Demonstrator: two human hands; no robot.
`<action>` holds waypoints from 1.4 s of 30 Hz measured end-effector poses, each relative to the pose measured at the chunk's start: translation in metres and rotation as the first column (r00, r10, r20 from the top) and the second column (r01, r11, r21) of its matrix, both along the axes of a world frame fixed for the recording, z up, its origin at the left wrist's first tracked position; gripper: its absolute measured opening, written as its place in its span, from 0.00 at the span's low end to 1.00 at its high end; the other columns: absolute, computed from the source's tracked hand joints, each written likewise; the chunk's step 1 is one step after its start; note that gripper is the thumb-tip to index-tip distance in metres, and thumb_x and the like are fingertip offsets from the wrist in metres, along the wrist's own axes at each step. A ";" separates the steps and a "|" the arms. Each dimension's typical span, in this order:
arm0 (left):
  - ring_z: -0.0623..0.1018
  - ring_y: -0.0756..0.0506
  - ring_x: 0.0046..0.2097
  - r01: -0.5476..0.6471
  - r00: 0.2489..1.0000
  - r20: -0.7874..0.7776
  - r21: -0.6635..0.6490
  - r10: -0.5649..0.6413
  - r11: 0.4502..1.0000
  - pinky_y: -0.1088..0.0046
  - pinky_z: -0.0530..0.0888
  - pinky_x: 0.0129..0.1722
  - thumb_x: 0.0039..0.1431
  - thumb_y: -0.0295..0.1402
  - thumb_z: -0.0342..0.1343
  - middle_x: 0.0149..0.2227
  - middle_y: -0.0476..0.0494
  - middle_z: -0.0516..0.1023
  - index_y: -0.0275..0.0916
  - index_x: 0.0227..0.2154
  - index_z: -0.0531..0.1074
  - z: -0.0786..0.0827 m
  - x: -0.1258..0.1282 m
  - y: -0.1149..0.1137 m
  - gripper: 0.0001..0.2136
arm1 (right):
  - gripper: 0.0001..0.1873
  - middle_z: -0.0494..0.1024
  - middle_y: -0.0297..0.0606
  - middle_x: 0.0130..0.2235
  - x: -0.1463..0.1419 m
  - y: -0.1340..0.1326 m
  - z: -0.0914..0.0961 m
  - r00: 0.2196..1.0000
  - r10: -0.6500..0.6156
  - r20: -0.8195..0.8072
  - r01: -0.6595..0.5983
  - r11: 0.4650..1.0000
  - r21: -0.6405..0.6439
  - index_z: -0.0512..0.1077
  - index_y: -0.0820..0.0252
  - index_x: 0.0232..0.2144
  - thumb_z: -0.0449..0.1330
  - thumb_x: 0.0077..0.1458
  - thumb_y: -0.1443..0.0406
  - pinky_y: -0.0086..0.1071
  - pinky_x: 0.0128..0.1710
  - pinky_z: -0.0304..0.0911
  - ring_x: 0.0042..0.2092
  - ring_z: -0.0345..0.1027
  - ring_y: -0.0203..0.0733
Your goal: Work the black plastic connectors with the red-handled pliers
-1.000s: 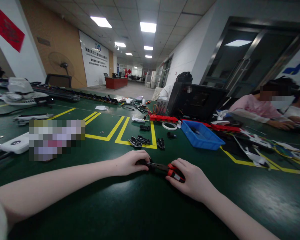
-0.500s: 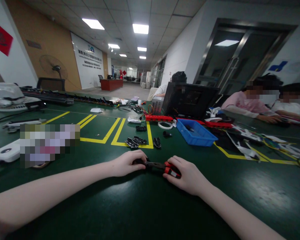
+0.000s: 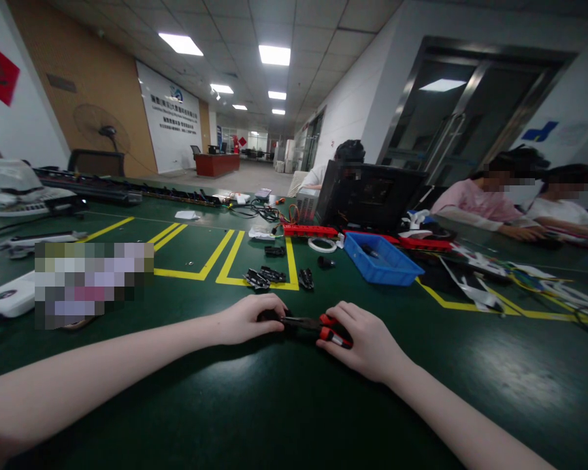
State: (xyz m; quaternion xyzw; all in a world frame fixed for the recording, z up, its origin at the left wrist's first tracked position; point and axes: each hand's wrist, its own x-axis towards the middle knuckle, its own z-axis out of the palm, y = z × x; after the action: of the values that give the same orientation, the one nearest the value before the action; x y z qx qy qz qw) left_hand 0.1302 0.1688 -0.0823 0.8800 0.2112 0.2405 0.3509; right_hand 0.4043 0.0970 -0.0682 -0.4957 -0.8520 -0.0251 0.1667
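My right hand is closed round the red-and-black handles of a pair of pliers. The narrow jaws point left and reach a small black part, which my left hand pinches between thumb and fingers. Much of that part is hidden by my fingers, and I cannot tell whether the jaws grip it. Beyond my hands, several black plastic pieces lie on the green table, with another black piece to their right.
A blue tray with a dark item inside stands ahead to the right. Near it are a white ring, a red strip and a large black case. A phone-like object lies left. People sit across the table.
The pliers and both hands stay nearly in place. The handles look slightly wider apart. The whole view has shifted a little.
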 end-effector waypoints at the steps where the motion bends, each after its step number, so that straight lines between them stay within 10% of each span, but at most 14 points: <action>1: 0.75 0.43 0.47 0.003 1.000 0.004 -0.001 -0.003 1.000 0.65 0.70 0.49 0.63 0.30 0.57 0.47 0.42 0.76 0.36 0.38 0.71 0.000 0.000 0.000 0.03 | 0.18 0.75 0.41 0.41 0.000 0.000 0.000 1.000 0.006 0.005 -0.006 1.000 0.006 0.69 0.57 0.42 0.62 0.55 0.52 0.38 0.37 0.65 0.40 0.69 0.45; 26: 0.75 0.43 0.51 0.002 0.992 0.127 0.087 -0.013 0.996 0.62 0.72 0.52 0.59 0.28 0.61 0.50 0.40 0.75 0.36 0.37 0.73 -0.003 -0.001 0.000 0.04 | 0.16 0.75 0.39 0.39 0.001 -0.002 0.000 0.993 0.008 -0.114 -0.017 0.997 -0.079 0.69 0.56 0.41 0.63 0.54 0.55 0.36 0.35 0.66 0.38 0.71 0.43; 42: 0.75 0.43 0.51 0.035 0.997 0.077 -0.073 -0.029 0.997 0.60 0.69 0.54 0.60 0.29 0.61 0.50 0.39 0.76 0.36 0.37 0.75 0.000 -0.002 0.004 0.04 | 0.15 0.75 0.40 0.39 0.002 -0.002 0.001 0.989 0.030 -0.148 -0.045 0.994 -0.096 0.69 0.57 0.40 0.63 0.54 0.55 0.35 0.35 0.66 0.37 0.71 0.42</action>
State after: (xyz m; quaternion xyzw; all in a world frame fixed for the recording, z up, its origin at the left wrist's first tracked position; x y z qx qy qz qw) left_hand 0.1279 0.1728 -0.0820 0.8599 0.1922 0.2602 0.3949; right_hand 0.4059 0.0952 -0.0675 -0.4876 -0.8469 0.0568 0.2042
